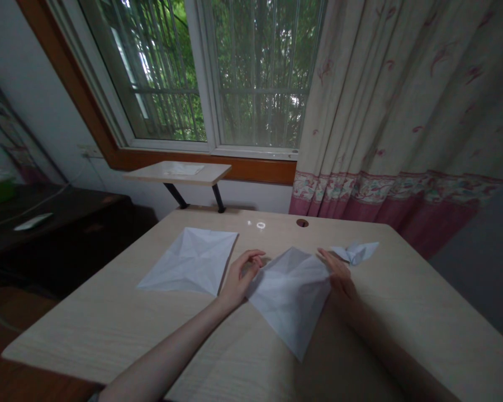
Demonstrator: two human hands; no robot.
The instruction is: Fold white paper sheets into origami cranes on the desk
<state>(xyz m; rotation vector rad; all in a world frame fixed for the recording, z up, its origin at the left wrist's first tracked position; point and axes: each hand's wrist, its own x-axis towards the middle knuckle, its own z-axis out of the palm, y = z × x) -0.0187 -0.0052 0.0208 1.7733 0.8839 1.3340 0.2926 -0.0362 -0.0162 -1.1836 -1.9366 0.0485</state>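
A creased white sheet of paper [293, 290] spans the space between my two hands, one corner pointing toward me. My left hand [240, 279] is at its left corner, with fingers curled and thumb against the edge. At the right corner, my right hand [341, 282] grips the sheet from the side; its fingers reach forward and its thumb is hidden. Left of my hands lies a second creased white sheet [190, 259], flat on the table. Just beyond my right hand is a small folded paper figure [355, 253] with wing-like points.
The pale wooden table [121, 329] has a round cable hole [302, 223] near its back edge. A small raised shelf [151, 171] on black legs stands at the back left, with white paper [184, 168] on it. A dark cabinet [67, 223] is farther left.
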